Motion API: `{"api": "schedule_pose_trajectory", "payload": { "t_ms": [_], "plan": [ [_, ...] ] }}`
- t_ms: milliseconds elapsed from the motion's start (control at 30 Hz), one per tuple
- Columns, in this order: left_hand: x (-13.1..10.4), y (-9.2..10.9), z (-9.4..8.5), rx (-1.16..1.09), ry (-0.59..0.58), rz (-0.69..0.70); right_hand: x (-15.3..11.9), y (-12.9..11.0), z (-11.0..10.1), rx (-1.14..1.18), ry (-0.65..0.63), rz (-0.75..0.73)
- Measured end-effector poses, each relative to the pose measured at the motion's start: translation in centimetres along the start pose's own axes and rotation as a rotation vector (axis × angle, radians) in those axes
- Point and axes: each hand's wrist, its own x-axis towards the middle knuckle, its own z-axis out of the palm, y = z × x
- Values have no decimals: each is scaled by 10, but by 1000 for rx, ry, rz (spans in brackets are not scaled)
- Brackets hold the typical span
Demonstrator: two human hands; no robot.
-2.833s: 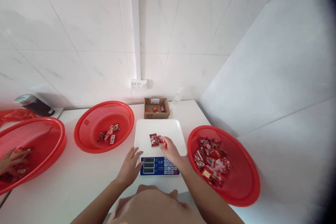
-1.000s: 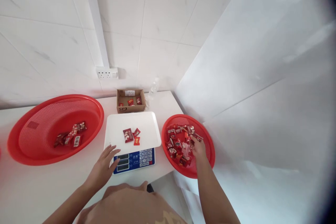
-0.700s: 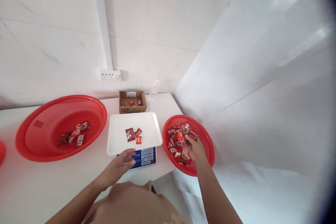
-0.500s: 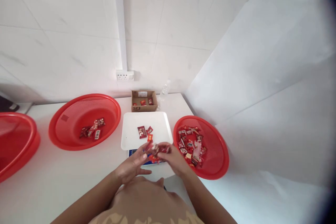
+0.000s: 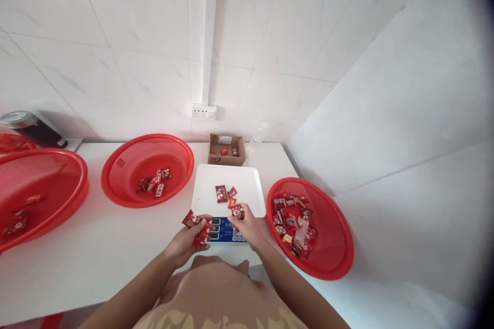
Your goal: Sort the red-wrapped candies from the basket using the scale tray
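Observation:
Several red wrapped candies (image 5: 201,234) are held in my left hand (image 5: 188,240), at the left front of a scale with a blue panel (image 5: 222,230). My right hand (image 5: 247,226) pinches one red candy packet (image 5: 236,211) over the front edge of the scale's white tray (image 5: 204,185). On the tray lie a dark red packet (image 5: 221,194) and smaller red candies (image 5: 232,192). To the right stands a red basket (image 5: 335,236) holding many mixed candies (image 5: 290,222).
Behind the scale is a cardboard box (image 5: 227,160) with a few candies, beside a clear plastic bottle (image 5: 259,133). Two red baskets, one nearer (image 5: 181,164) and one at the far left (image 5: 83,180), hold candies. A dark cylinder (image 5: 42,131) lies behind.
My hands have moved apart; the candies that were between them are now split, several in my left hand and one in my right. The view has turned left, showing more of the far-left basket.

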Motion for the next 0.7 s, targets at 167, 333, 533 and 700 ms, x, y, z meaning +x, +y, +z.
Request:
{"api": "schedule_pose_trajectory", "payload": {
  "t_ms": [167, 333, 533, 700],
  "plan": [
    [-3, 7, 1, 158, -46, 22, 37, 5, -32, -71, 87, 22],
    [2, 3, 4, 325, -79, -2, 29, -6, -32, -325, 79, -252],
    [10, -8, 14, 583, -160, -49, -18, -37, 3, -185, -400, -274],
    [6, -10, 20, 532, -274, -68, -17, -34, 12, -94, -388, -223]
  ]
}}
